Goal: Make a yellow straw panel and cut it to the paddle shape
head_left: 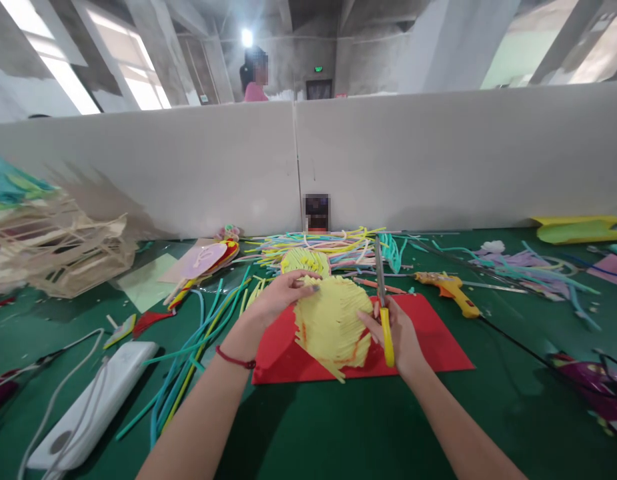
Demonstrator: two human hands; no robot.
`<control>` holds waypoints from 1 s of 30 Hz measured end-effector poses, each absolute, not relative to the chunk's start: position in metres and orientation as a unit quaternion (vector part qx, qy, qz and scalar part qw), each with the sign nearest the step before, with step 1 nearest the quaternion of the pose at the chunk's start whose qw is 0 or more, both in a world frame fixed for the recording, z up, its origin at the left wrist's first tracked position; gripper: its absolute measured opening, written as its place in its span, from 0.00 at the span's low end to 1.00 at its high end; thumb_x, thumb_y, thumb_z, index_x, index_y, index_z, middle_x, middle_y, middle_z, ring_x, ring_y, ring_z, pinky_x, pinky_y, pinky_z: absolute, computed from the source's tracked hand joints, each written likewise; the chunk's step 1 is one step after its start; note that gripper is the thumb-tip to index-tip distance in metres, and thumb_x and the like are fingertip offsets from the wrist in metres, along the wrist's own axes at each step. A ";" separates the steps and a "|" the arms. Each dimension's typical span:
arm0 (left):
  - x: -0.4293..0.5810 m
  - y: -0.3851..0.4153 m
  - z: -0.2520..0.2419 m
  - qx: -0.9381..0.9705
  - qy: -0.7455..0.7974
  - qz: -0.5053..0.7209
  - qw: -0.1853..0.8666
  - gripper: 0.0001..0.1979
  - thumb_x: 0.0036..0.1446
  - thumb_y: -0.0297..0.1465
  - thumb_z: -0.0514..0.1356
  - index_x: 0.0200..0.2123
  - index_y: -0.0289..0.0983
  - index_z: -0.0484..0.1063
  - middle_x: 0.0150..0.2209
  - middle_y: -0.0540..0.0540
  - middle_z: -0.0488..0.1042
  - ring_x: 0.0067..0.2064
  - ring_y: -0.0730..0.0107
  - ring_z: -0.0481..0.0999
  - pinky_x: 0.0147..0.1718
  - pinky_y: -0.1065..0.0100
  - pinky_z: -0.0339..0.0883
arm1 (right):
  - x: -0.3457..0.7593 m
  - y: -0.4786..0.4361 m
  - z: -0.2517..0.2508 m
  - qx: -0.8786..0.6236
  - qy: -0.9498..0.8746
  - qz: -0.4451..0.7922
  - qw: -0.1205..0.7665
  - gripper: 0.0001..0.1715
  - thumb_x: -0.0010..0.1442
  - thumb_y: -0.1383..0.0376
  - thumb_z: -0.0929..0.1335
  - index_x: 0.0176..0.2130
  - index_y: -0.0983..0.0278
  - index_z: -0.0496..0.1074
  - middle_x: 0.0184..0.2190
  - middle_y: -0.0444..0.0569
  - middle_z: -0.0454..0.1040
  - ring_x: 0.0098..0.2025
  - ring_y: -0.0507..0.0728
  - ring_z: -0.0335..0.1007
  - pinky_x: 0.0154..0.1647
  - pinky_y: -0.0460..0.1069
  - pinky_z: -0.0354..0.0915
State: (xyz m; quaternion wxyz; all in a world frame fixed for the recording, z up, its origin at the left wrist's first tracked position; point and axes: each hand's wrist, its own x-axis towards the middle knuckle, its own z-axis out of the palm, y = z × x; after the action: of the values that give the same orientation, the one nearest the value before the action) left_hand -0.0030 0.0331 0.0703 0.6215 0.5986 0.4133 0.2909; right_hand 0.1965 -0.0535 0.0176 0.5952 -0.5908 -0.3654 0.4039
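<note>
My left hand (283, 293) pinches the upper edge of a yellow leaf-shaped piece made of strips (331, 327), holding it over a red sheet (438, 340). My right hand (395, 333) grips yellow-handled scissors (383, 300), blades pointing away from me along the right side of the yellow piece. A red cord sits on my left wrist. Behind my hands lies a second yellow piece (303, 260) among coloured strips.
A heap of coloured strips (333, 243) lies at the back. A yellow glue gun (451, 290) rests right of the red sheet. A white power bank (93, 407) with cable lies front left, a wooden frame model (58, 253) far left. White partition (388, 160) behind; a person stands beyond it.
</note>
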 end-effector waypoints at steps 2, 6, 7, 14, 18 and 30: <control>-0.003 0.031 0.067 0.563 0.364 0.285 0.685 0.22 0.46 0.40 0.67 0.43 0.35 0.74 0.33 0.46 0.76 0.34 0.70 0.74 0.34 0.71 0.64 | 0.198 -0.053 0.013 -0.589 -0.379 0.382 0.604 0.31 0.33 0.48 0.76 0.26 0.60 0.59 0.14 0.33 0.58 0.13 0.46 0.53 0.13 0.44 0.53; -0.005 0.028 0.059 0.547 0.322 0.207 0.745 0.25 0.41 0.41 0.70 0.41 0.32 0.75 0.41 0.39 0.78 0.42 0.62 0.76 0.44 0.65 0.66 | 0.205 -0.051 0.003 -0.584 -0.389 0.359 0.615 0.29 0.36 0.49 0.76 0.25 0.60 0.58 0.16 0.34 0.59 0.14 0.46 0.54 0.14 0.44 0.53; -0.005 0.027 0.058 0.552 0.324 0.189 0.745 0.25 0.41 0.40 0.70 0.42 0.32 0.75 0.43 0.38 0.78 0.43 0.61 0.76 0.45 0.64 0.66 | 0.206 -0.050 0.002 -0.585 -0.386 0.359 0.616 0.29 0.36 0.49 0.76 0.25 0.60 0.58 0.15 0.34 0.59 0.14 0.46 0.54 0.14 0.44 0.52; -0.006 0.024 0.053 0.578 0.348 0.148 0.723 0.19 0.44 0.34 0.68 0.42 0.34 0.76 0.44 0.39 0.78 0.47 0.59 0.76 0.46 0.62 0.69 | 0.200 -0.056 0.016 -0.553 -0.341 0.423 0.632 0.29 0.36 0.49 0.76 0.26 0.60 0.59 0.12 0.34 0.59 0.12 0.45 0.51 0.11 0.43 0.48; -0.019 0.028 0.063 0.532 0.372 0.211 0.731 0.17 0.42 0.32 0.70 0.38 0.34 0.77 0.41 0.40 0.79 0.44 0.61 0.78 0.44 0.65 0.71 | 0.198 -0.058 0.015 -0.525 -0.314 0.460 0.644 0.27 0.42 0.46 0.74 0.32 0.63 0.67 0.14 0.38 0.65 0.13 0.45 0.55 0.11 0.41 0.52; -0.014 0.027 0.105 0.343 0.425 0.544 0.637 0.14 0.55 0.27 0.61 0.46 0.38 0.71 0.46 0.46 0.76 0.32 0.75 0.78 0.24 0.77 0.72 | 0.159 -0.057 0.023 -0.469 -0.316 0.557 0.609 0.36 0.38 0.38 0.71 0.33 0.64 0.68 0.17 0.37 0.62 0.15 0.46 0.57 0.15 0.43 0.58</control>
State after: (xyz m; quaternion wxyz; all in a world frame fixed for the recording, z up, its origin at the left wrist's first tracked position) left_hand -0.0141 0.0270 0.1047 0.6371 0.3427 0.4254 0.5437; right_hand 0.1591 -0.0568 0.0234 0.6088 -0.4685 -0.3156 0.5570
